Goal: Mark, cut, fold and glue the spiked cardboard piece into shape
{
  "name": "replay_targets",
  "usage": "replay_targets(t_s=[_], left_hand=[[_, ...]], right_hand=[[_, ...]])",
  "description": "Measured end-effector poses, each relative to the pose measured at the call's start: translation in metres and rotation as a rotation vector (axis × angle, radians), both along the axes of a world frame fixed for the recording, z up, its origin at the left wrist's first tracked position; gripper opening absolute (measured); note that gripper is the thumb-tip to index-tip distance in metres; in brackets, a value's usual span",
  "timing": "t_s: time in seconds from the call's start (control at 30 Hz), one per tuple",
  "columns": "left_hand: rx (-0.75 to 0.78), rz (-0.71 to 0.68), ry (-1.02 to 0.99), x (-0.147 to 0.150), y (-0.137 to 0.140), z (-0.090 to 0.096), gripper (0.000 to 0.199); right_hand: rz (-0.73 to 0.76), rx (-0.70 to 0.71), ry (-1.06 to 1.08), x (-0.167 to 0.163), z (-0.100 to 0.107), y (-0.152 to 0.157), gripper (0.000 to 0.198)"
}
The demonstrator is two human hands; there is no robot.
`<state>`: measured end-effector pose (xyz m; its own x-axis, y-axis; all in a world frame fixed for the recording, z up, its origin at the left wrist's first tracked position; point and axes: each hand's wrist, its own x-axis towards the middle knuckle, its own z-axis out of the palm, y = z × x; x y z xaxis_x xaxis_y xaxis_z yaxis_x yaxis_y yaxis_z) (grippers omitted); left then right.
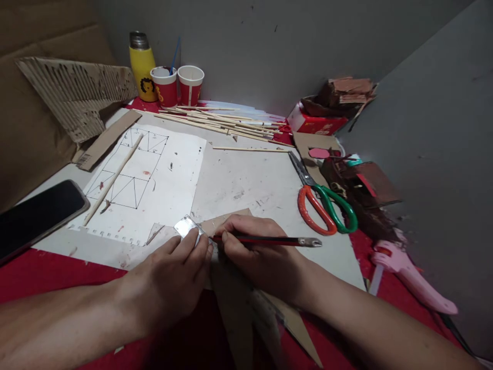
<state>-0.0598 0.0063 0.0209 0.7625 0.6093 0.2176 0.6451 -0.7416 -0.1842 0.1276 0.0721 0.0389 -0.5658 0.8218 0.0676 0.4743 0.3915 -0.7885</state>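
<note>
My right hand (254, 246) is closed around a red and black pencil (277, 240), its metal end pointing right and its tip near my left fingertips. With fingers bent together, my left hand (173, 272) presses on a shiny flat metal strip with a hole at its end, which looks like a metal ruler (185, 224). Brown cardboard (231, 303) lies under both hands, partly hidden by them. To the left is a sheet of paper (177, 180) with a drawn grid of lines and triangles, a thin wooden stick (115, 177) resting across it.
Scissors (308, 180) with orange and green handles lie to the right, beyond them a pink glue gun (416, 282). Several wooden sticks (223, 123), two paper cups (190, 85) and a yellow bottle (142, 72) are at the back. A phone (42, 216) lies left.
</note>
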Motion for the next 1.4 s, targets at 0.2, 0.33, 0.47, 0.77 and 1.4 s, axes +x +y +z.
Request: replay_targets(t_s=[0.2,0.33,0.47,0.77,1.4], left_hand=[[0.017,0.005,-0.008,0.0,-0.002,-0.001,0.042],[-0.011,-0.011,0.028,0.0,-0.002,0.0,0.043],[-0.038,-0.013,0.048,-0.001,-0.003,0.0,0.042],[-0.044,-0.017,0.071,-0.002,-0.004,-0.005,0.039],[-0.025,0.008,0.014,0.0,-0.003,-0.004,0.038]], right_hand=[[0.06,0.024,-0.068,0.004,0.003,-0.001,0.024],[0.097,0.027,-0.078,0.006,0.005,-0.001,0.023],[0.117,-0.006,-0.119,0.009,0.009,-0.002,0.023],[0.08,-0.075,-0.171,0.013,0.011,-0.003,0.02],[0.108,-0.161,-0.144,0.023,0.006,-0.004,0.02]])
